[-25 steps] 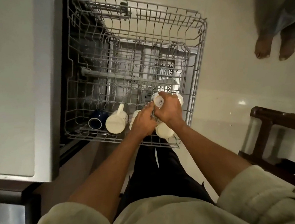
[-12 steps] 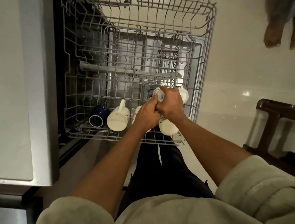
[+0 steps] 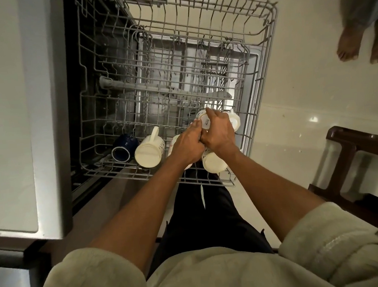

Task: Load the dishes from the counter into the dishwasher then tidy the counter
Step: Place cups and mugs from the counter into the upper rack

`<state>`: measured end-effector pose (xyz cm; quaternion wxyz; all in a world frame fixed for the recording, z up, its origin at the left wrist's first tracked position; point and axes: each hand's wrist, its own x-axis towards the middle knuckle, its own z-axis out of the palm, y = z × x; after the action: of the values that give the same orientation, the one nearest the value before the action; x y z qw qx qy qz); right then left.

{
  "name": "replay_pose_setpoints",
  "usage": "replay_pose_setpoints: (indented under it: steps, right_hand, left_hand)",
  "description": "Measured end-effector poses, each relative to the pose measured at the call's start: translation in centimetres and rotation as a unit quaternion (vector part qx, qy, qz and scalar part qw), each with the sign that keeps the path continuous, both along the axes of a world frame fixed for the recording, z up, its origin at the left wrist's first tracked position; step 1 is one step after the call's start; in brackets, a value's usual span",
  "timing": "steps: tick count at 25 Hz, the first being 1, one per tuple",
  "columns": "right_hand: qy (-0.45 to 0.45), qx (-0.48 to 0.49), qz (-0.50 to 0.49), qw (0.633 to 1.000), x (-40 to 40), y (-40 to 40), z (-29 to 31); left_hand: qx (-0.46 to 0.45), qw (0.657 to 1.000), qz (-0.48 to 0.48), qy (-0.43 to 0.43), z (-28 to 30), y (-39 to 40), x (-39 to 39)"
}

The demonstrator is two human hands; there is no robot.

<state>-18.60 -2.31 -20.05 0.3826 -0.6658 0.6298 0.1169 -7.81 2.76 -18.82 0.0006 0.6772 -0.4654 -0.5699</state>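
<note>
Both hands work at the near right corner of the pulled-out dishwasher rack [image 3: 266,72], seating a printed white mug [image 3: 205,120]. The right hand [image 3: 219,132] has its fingers curled over the mug; the left hand [image 3: 187,147] pinches beside it, probably steadying it between the tines. A blue mug [image 3: 124,147] and a cream mug [image 3: 149,151] lie tipped alongside, likely to drain.

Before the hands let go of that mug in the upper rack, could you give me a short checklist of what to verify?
1. Right hand grips the white mug with printed lettering: ok.
2. Left hand steadies beside it, fingers curled at the same mug: ok.
3. Mug seated on the upper rack tines: cannot tell, hands hide it.
4. Neighbouring cream mug and dark blue mug lie on their sides: not ok.
5. Free rack space behind: ok.
</note>
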Motion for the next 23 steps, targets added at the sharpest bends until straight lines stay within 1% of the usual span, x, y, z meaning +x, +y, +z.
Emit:
replay_pose_setpoints:
  steps: [5,8,16,19,23]
  right_hand:
    - [0.033,-0.033,0.051,0.998,-0.6,1.7,0.6]
    - [0.034,-0.046,0.081,0.995,-1.0,2.7,0.4]
    - [0.051,-0.023,0.113,0.992,-1.0,2.6,0.0]
    - [0.047,-0.021,0.117,0.992,-1.0,3.0,0.3]
    - [0.043,-0.051,0.129,0.989,-1.2,4.0,1.3]
  left_hand:
    - [-0.043,0.998,-0.031,-0.038,-0.3,0.3,-0.3]
    - [-0.042,0.996,-0.057,-0.046,0.1,0.3,-0.5]
    - [-0.028,0.988,-0.135,-0.075,-0.3,-0.2,-0.4]
    - [-0.029,0.987,-0.136,-0.075,-0.1,0.0,-0.4]
    - [-0.038,0.989,-0.123,-0.077,0.5,0.4,-0.4]
